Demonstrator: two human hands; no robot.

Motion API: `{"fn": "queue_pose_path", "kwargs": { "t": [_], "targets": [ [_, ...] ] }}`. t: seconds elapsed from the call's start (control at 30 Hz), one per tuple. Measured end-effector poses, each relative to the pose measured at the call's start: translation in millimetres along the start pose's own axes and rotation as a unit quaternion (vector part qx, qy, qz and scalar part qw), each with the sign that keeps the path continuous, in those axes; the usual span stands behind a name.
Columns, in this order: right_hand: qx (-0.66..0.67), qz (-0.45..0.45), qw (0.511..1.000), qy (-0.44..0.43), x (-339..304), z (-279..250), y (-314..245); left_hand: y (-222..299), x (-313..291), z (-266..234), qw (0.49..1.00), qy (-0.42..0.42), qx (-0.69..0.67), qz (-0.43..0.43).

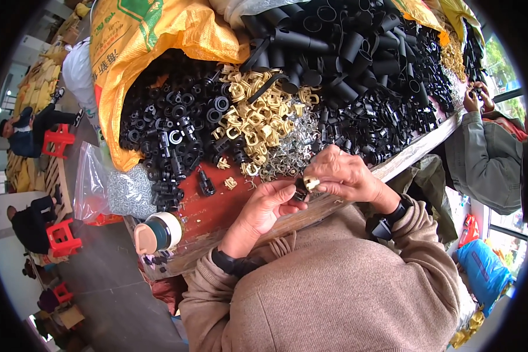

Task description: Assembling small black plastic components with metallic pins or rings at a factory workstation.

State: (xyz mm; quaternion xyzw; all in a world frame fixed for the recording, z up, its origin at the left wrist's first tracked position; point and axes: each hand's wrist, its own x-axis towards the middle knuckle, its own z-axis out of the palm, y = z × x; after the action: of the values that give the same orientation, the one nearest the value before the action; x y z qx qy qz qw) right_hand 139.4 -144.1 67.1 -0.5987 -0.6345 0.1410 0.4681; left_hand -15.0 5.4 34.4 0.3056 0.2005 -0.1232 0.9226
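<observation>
Over the near edge of the red tabletop point(202, 205), my left hand point(263, 210) pinches a small black plastic part point(301, 192). My right hand point(349, 179) is closed on a small cream plastic piece point(311, 183), which meets the black part; whether the two are joined I cannot tell. Just beyond my hands lie a pile of thin silvery metal clips point(290, 144) and a heap of cream plastic rings point(258, 108). A black fitting point(206, 183) rests on the red surface left of my hands.
Black ring parts point(176, 111) spill from a yellow woven sack point(114, 70). Black tubes point(334, 47) are heaped at the back. A lidded cup point(164, 232) stands near the left edge, beside a bag of small grey pieces point(129, 190). Another person point(484, 146) works at the right.
</observation>
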Motion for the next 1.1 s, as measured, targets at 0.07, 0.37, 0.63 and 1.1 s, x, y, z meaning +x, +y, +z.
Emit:
{"fn": "queue_pose_path", "kwargs": {
  "t": [0.07, 0.37, 0.63, 1.1],
  "targets": [
    [-0.004, -0.013, 1.000, -0.018, 3, 0, -3, 0, -2, -2, 1.000, -0.013, 0.007, -0.012],
    [-0.016, -0.025, 0.995, -0.092, 5, 4, -6, -4, -2, -10, 0.998, -0.049, -0.009, -0.048],
    [-0.078, 0.006, 0.995, -0.066, -5, 1, -11, 3, 1, -1, 0.996, -0.025, 0.063, -0.058],
    [-0.427, 0.253, 0.867, 0.046, -44, -16, 39, -3, 10, 4, 0.998, 0.031, 0.047, 0.007]
  ]
}}
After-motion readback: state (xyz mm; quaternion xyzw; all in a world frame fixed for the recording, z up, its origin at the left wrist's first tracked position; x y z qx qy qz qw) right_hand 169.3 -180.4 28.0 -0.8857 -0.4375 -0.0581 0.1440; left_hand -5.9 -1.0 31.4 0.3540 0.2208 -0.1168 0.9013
